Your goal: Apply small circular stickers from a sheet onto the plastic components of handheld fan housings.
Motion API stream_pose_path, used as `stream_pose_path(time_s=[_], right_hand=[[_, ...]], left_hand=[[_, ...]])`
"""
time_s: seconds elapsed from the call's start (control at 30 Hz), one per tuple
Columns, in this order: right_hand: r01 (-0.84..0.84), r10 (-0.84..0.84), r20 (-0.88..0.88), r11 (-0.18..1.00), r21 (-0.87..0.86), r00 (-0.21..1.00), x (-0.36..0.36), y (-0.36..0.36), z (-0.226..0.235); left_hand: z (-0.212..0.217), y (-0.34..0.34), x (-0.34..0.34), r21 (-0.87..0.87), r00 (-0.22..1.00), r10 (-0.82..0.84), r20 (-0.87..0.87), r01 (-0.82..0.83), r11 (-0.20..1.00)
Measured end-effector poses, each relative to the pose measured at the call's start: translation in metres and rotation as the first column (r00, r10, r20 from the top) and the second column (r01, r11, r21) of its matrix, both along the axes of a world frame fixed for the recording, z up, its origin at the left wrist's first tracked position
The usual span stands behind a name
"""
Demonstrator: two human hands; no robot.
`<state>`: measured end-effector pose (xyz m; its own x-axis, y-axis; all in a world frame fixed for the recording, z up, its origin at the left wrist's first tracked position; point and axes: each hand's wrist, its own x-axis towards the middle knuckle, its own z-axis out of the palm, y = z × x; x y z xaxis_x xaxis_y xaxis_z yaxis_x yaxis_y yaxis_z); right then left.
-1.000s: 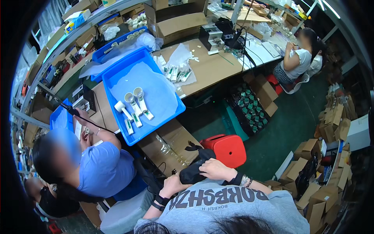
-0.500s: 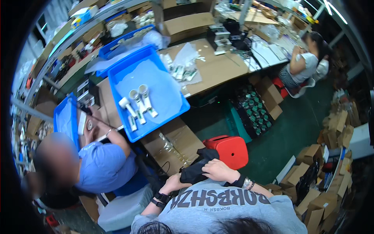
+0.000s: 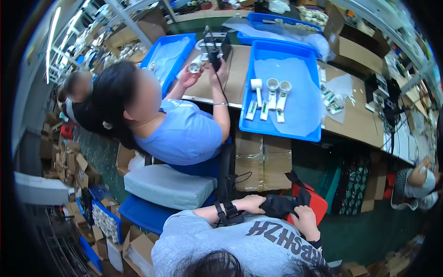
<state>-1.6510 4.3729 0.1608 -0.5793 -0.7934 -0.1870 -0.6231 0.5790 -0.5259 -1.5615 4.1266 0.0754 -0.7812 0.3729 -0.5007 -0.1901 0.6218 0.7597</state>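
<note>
A black fabric pouch-like thing [image 3: 278, 206] with a loose strap is held in front of my body. My left hand [image 3: 252, 203] grips its left end, the fingers closed on the cloth. At its right end my right hand [image 3: 306, 219] pinches the fabric. What lies inside the cloth is hidden. Black bands with a small box [image 3: 229, 214] wrap my left wrist. Just beyond the fabric stands a red plastic stool [image 3: 319, 205], partly covered by it. A taped cardboard box [image 3: 272, 159] sits on the far side of my hands.
At left, a co-worker in a blue shirt [image 3: 184, 134] holds a white round-headed part [image 3: 195, 66] by a black device [image 3: 214, 51]. A blue tray [image 3: 281, 134] with several white parts rests on the table. A cushioned chair [image 3: 168, 184] stands left of me.
My view has swung left, so the scene sits further right. Both hands keep hold of the black fabric; my right hand has shifted along it. The co-worker's white part is raised toward the device.
</note>
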Motion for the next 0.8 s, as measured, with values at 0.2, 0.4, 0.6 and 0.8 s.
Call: stream_pose_path(time_s=[0.2,0.4,0.6,0.8], right_hand=[[-0.023,0.023,0.007,1.0,0.009,1.0,-0.006,-0.011,-0.001],[-0.05,0.05,-0.002,0.997,0.053,0.999,-0.007,-0.016,-0.001],[-0.078,0.079,-0.003,0.993,0.086,0.997,-0.003,-0.021,-0.005],[-0.104,0.107,-0.025,0.988,0.113,0.994,-0.004,-0.024,-0.008]], left_hand=[[0.015,-0.003,0.004,-0.055,0.998,0.048,0.035,-0.046,0.997],[0.017,-0.006,0.007,-0.09,0.999,0.022,0.047,-0.018,0.996],[0.022,-0.01,0.011,-0.116,0.998,0.023,0.065,-0.016,0.993],[0.032,-0.012,0.012,-0.143,0.992,0.092,0.087,-0.079,0.987]])
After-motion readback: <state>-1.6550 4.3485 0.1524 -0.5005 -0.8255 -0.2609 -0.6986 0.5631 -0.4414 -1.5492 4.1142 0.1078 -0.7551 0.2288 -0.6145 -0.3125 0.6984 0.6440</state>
